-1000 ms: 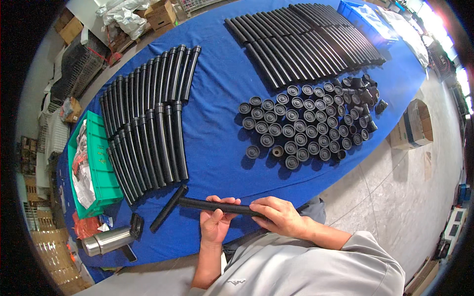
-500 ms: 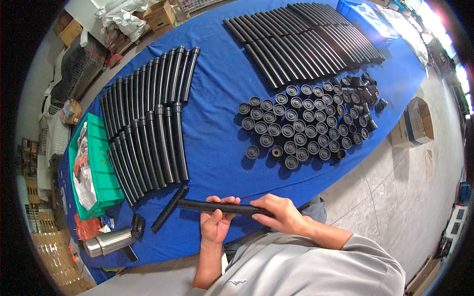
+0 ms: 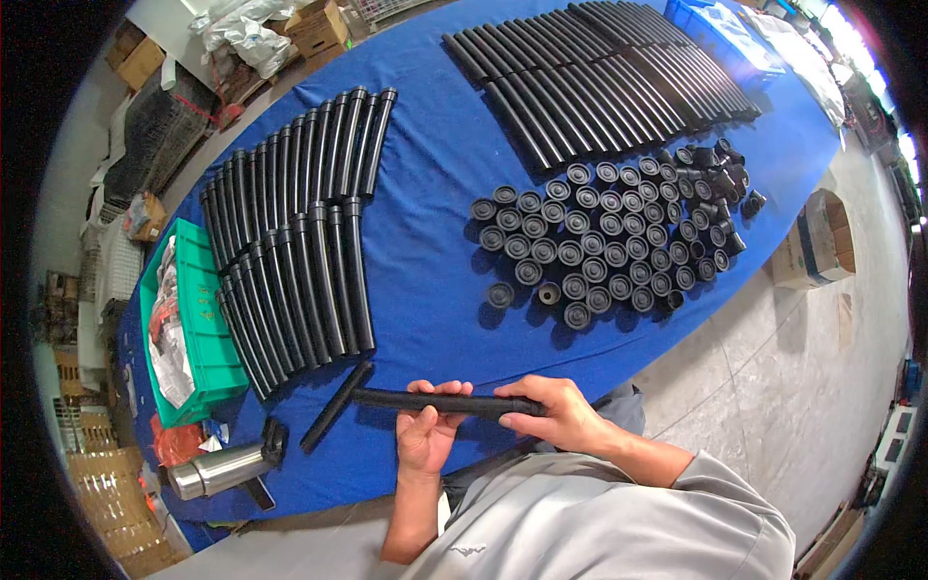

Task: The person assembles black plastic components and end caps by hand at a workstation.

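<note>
Both my hands hold a black tube [image 3: 387,397] level, close to the front edge of the blue-covered table. My left hand [image 3: 427,435] supports its middle from below, thumb in front and fingers behind. My right hand [image 3: 559,414] is closed round the tube's right end; whether a cap sits there is partly hidden by the fingers. The tube's left end meets another black tube [image 3: 333,411] lying slantwise on the cloth. Ahead to the right stand many round black caps [image 3: 577,222], and ahead to the left lie two rows of black tubes with collared ends [image 3: 290,280].
More plain black tubes [image 3: 580,87] lie at the far side of the blue cloth [image 3: 425,232]. A green crate [image 3: 208,333] stands at the left, with a steel flask [image 3: 217,472] and a phone [image 3: 259,493] nearer. A blue bin [image 3: 730,43] is far right; a cardboard box [image 3: 817,242] stands on the floor.
My right hand has shifted slightly on the tube's end, its fingers lying more along the top. The whole view has moved a little; the tube stays in both hands.
</note>
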Motion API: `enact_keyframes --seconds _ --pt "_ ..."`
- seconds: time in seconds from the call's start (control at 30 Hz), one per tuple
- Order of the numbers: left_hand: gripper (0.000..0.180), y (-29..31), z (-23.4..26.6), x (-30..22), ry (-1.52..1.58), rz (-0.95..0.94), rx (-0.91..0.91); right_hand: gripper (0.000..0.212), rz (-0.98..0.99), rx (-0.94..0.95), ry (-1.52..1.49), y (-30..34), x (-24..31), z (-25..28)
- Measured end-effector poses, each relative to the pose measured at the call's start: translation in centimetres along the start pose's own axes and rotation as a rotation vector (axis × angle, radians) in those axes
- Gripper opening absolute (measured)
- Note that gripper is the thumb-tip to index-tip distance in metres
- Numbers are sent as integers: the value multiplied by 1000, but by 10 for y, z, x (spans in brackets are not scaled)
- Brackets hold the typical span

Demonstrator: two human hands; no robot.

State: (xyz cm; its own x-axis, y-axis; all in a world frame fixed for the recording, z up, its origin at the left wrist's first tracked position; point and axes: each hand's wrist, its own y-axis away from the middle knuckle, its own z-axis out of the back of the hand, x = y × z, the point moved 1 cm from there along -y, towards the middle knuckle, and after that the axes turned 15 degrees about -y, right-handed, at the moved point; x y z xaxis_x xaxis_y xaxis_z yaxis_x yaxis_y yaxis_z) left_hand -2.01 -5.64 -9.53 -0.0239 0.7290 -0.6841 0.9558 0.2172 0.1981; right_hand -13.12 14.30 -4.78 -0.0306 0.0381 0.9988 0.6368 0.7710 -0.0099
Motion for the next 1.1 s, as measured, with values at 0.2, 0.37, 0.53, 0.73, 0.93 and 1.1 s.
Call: enact_keyframes --seconds 0.2,0.37,0.53,0.73,0.93,1.1 --pt "34 -1 2 0 -16 12 -6 35 -50 -49 -64 -6 7 2" --pt "33 0 -3 -3 -30 -4 -50 35 176 -24 87 -7 -9 -1" --pt "32 -4 0 1 -10 33 24 34 -367 -102 -344 -4 -8 -2" --pt "29 -1 2 2 2 -3 28 34 99 -100 21 -10 -5 -2" --pt "28 -2 -5 -4 -19 23 21 27 -53 -101 -178 -6 -25 -1" --pt "25 15 -24 -26 -465 426 -66 24 -115 -159 -326 -4 -25 2"
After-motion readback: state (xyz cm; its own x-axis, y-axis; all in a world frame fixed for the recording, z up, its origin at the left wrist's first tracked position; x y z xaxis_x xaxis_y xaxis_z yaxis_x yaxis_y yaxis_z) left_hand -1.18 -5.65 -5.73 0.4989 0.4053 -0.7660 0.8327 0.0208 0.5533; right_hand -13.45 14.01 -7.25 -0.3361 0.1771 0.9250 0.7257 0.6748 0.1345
